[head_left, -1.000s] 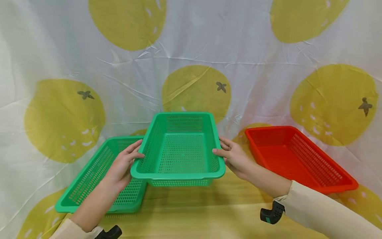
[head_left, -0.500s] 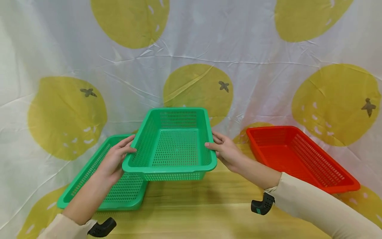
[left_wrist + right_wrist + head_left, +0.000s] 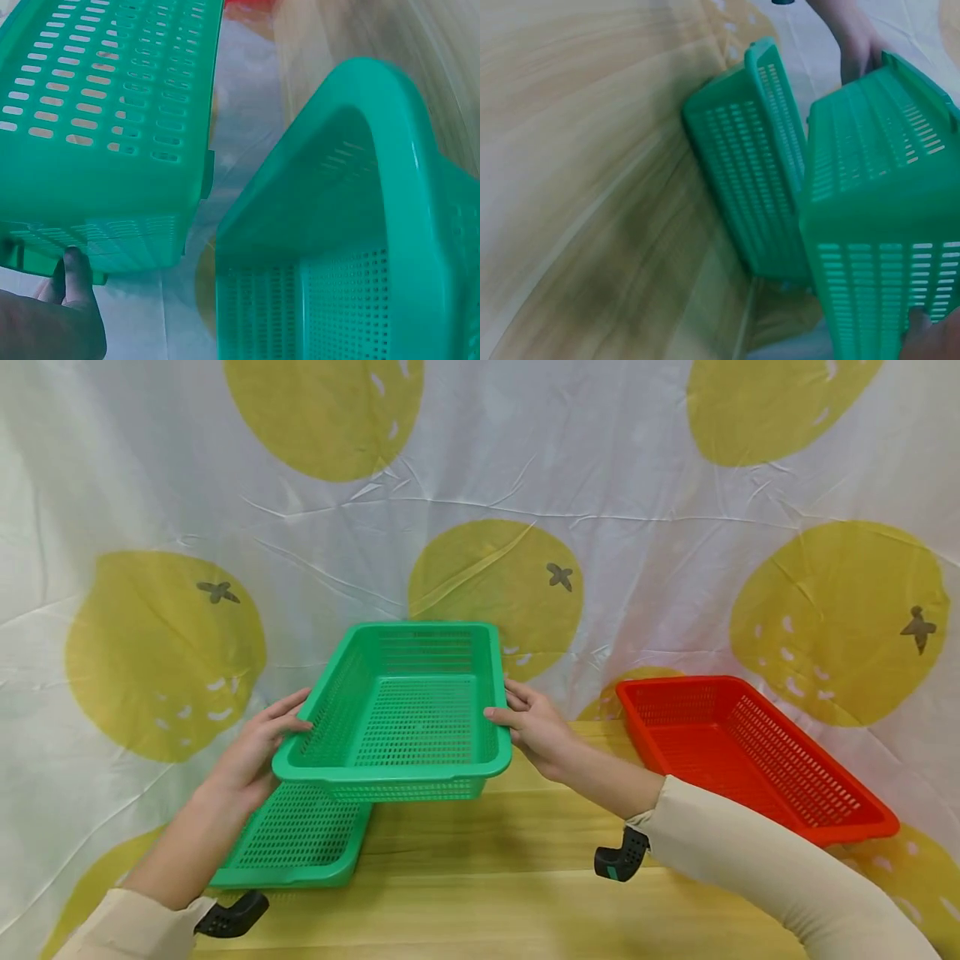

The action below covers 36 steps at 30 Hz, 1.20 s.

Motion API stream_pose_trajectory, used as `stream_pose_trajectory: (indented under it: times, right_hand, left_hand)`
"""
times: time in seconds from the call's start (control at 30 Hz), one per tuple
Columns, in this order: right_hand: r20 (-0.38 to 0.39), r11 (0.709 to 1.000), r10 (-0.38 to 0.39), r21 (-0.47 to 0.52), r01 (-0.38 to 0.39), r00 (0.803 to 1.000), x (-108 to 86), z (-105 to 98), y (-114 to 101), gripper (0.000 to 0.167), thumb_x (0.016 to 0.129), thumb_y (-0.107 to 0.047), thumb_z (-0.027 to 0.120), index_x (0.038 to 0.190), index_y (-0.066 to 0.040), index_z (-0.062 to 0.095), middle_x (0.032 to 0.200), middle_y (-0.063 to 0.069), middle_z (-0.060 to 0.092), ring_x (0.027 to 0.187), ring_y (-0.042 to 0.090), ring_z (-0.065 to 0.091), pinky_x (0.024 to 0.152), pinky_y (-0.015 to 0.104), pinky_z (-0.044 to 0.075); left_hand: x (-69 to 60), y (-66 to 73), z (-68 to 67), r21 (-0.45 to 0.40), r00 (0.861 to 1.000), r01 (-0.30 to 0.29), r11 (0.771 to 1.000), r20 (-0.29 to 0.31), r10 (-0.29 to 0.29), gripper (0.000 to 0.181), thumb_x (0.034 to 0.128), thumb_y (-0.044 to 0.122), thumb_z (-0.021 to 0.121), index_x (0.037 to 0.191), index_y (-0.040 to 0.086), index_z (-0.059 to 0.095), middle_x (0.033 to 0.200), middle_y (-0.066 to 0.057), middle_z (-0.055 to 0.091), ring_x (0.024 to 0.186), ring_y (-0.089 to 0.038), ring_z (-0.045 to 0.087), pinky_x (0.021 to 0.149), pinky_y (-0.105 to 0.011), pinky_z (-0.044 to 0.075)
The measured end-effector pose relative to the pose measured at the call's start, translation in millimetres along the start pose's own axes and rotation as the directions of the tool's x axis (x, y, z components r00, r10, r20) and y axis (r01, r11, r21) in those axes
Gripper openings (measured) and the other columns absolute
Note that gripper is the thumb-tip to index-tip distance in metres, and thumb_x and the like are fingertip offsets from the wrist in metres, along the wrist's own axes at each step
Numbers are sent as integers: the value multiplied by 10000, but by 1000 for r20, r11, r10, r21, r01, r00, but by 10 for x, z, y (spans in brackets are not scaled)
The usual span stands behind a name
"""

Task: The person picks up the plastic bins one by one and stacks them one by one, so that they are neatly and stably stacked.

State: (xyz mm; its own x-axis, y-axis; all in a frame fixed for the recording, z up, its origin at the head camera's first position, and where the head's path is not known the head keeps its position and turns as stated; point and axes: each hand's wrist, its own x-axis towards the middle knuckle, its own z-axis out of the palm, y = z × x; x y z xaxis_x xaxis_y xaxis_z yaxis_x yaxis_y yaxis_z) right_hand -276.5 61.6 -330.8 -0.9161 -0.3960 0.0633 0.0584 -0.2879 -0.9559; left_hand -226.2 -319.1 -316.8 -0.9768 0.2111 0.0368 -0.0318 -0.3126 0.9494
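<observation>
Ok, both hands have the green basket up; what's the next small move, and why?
I'd probably shift the held basket slightly left, toward the lower green basket, before any lowering: the head view shows it reaching past that one's right edge, the left wrist view shows them apart, and the left hand and right hand hold opposite sides.

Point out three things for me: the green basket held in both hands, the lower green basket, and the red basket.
Held green basket (image 3: 415,722), head view: its perforated inside floor.
Lower green basket (image 3: 306,831), head view: its perforated inside floor.
Red basket (image 3: 722,763), head view: its inside floor.
</observation>
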Motion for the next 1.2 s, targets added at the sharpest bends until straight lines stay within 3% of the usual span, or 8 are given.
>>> stream_pose_trajectory:
  times: [0.23, 0.37, 0.5, 0.73, 0.87, 0.93, 1.07, 1.2]
  right_hand:
    - [10, 1000, -9, -4, 9, 1000, 17, 160, 66, 773, 1030, 16, 596, 1648, -16, 133, 1662, 205, 258, 1428, 353, 437, 1137, 520, 382]
    - [-7, 1000, -16, 8, 16, 1000, 27, 237, 117, 761, 1020, 22, 609, 1644, -21, 175, 1655, 187, 287, 1411, 341, 463, 1139, 516, 383]
    - [-10, 1000, -10, 17, 10, 1000, 43, 338, 161, 763, 1012, 28, 624, 1642, -28, 196, 1652, 171, 302, 1420, 346, 451, 1140, 496, 391]
    - [-15, 1000, 6, 17, -6, 1000, 57, 465, 256, 792, 1011, 19, 641, 1646, -32, 171, 1649, 183, 300, 1445, 366, 410, 1146, 488, 383]
    - [-25, 1000, -2, 17, 2, 1000, 59, 539, 285, 792, 1006, 11, 654, 1644, -34, 186, 1635, 177, 331, 1428, 362, 436, 1138, 496, 391]
    - [-29, 1000, -3, 14, 3, 1000, 71, 583, 307, 806, 1002, -5, 669, 1644, -31, 183, 1641, 183, 316, 1423, 350, 445, 1132, 479, 403]
    - [-24, 1000, -10, 4, 11, 1000, 93, 693, 349, 806, 999, -29, 684, 1640, -20, 196, 1641, 192, 311, 1419, 350, 449, 1102, 442, 444]
    - [-10, 999, -37, 14, 37, 999, 131, 815, 382, 756, 994, -24, 689, 1625, -30, 272, 1605, 161, 389, 1382, 344, 497, 1060, 410, 488]
  left_hand:
    - [-57, 52, -153, -39, 999, -18, 999, 35, 19, 471, 1053, -38, 450, 1390, 240, 627, 1272, 8, 669, 967, -169, 702, 801, -299, 592]
    - [-81, 90, -255, 59, 1000, -2, 998, 3, 2, 452, 1069, 22, 489, 1416, 284, 612, 1651, 0, 271, 956, -142, 690, 763, -274, 590]
    - [-136, 118, -388, 139, 1000, 20, 990, -20, -17, 474, 1081, 74, 501, 1470, 333, 578, 1703, 77, -179, 1041, -78, 623, 757, -261, 579]
    - [-181, 133, -569, 154, 999, 37, 987, -14, -35, 494, 1093, 75, 473, 1488, 355, 572, 1717, -20, -147, 1053, -125, 657, 744, -294, 587]
    - [-187, 182, -638, 268, 997, 54, 962, -65, -38, 505, 1095, 126, 495, 1511, 410, 526, 1707, 3, -182, 1537, -238, 185, 1015, -363, 481]
    - [-198, 210, -688, 273, 997, 54, 961, -65, -37, 498, 1098, 131, 487, 1504, 416, 533, 1693, 9, -223, 1537, -243, 192, 1021, -367, 478]
    - [-227, 249, -803, 144, 999, 15, 989, 29, -19, 510, 1100, 50, 409, 1478, 340, 589, 1656, -41, -314, 1060, -182, 687, 727, -292, 592]
    - [-262, 275, -903, 48, 996, -11, 999, 91, 7, 534, 1092, 3, 366, 1481, 286, 598, 1643, -19, -342, 803, -188, 726, 680, -300, 603]
